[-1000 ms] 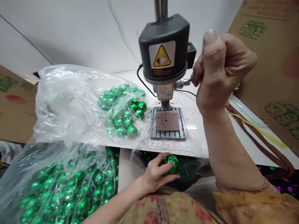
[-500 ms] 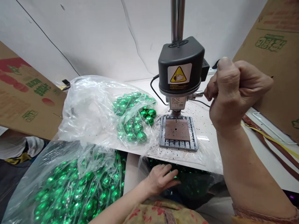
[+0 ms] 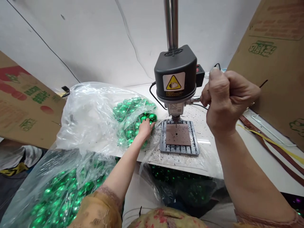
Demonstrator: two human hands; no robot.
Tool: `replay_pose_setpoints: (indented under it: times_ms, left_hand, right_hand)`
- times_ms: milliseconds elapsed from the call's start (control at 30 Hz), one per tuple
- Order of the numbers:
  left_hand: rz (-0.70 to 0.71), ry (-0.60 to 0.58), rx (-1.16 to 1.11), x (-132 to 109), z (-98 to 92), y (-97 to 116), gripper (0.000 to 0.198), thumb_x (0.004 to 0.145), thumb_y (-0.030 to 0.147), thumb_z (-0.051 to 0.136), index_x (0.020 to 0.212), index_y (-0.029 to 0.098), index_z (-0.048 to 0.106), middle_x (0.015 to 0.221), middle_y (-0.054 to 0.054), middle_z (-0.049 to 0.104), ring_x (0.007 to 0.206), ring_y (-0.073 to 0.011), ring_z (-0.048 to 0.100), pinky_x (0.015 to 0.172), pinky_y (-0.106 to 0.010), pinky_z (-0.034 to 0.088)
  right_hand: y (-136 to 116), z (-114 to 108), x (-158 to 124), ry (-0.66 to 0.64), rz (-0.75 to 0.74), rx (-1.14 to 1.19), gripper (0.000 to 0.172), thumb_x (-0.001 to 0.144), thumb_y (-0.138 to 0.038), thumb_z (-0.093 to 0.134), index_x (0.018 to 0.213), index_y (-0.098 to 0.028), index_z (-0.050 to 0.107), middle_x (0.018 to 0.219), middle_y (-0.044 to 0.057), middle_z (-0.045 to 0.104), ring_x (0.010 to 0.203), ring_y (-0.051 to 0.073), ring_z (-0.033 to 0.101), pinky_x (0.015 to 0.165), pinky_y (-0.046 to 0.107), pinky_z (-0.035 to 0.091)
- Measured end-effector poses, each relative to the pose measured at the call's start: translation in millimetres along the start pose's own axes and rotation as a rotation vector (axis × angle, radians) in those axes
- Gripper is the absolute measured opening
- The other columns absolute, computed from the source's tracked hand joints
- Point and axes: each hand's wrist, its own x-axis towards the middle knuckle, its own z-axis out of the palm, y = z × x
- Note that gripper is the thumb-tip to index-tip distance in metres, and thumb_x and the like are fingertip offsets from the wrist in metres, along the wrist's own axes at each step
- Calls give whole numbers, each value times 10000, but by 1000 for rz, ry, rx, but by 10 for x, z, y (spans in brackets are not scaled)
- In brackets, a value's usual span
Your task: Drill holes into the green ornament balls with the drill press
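Note:
My right hand (image 3: 223, 98) is closed in a fist round the feed lever (image 3: 195, 100) on the right side of a small black drill press (image 3: 175, 72). My left hand (image 3: 145, 129) reaches into the mouth of a clear plastic bag (image 3: 80, 110) on the table, its fingers apart and touching shiny green faceted balls (image 3: 152, 117). Whether a ball sits between those fingertips is partly hidden. Below the drill bit, a brown square plate (image 3: 182, 136) with a small hole lies on the slotted grey base (image 3: 193, 149), with no ball on it.
Dark shavings are scattered round the base. A larger clear bag of green balls (image 3: 57, 199) hangs at the lower left, and a dark bag (image 3: 190, 186) is under the table edge. Cardboard boxes (image 3: 28, 101) flank both sides. Brown and yellow straps (image 3: 273, 142) lie at right.
My left hand has moved from the bag below the table edge up and left to the balls on the table. The right hand stays on the lever. The view has shifted slightly.

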Motion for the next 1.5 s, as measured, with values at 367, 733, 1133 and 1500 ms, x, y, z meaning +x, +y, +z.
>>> replay_pose_setpoints:
  times_ms: [367, 733, 1133, 1500]
  left_hand:
    - [-103, -189, -1298, -394, -67, 215, 470, 788, 543, 733, 1109, 208, 659, 1025, -54, 668, 835, -154, 637, 694, -273, 557]
    - [-52, -123, -1290, -591, 437, 360, 569, 737, 464, 829, 1200, 185, 652, 985, -21, 690, 923, -120, 638, 848, -221, 485]
    - [104, -44, -1143, -626, 622, 400, 565, 776, 522, 786, 1210, 214, 597, 1112, -81, 686, 1058, -213, 657, 951, -344, 512]
    - [250, -86, -895, -677, 659, 428, 512, 768, 393, 813, 1206, 212, 618, 1180, -87, 667, 1090, -229, 635, 974, -371, 503]
  right_hand:
    - [-26, 5, -29, -2, 5, 12, 451, 917, -211, 576, 494, -195, 421, 447, -72, 340, 420, 51, 322, 494, 304, 197]
    - [-14, -9, -56, -20, 56, -73, 468, 935, -307, 563, 506, -233, 391, 471, -44, 352, 441, 100, 308, 498, 334, 257]
    - [-47, 9, -37, -43, 14, 26, 472, 932, -258, 573, 518, -195, 355, 481, -72, 262, 417, 40, 309, 474, 276, 214]
    - [-66, -1, -18, -59, 3, -38, 469, 940, -199, 543, 516, -197, 343, 476, -73, 287, 413, 25, 313, 460, 260, 240]
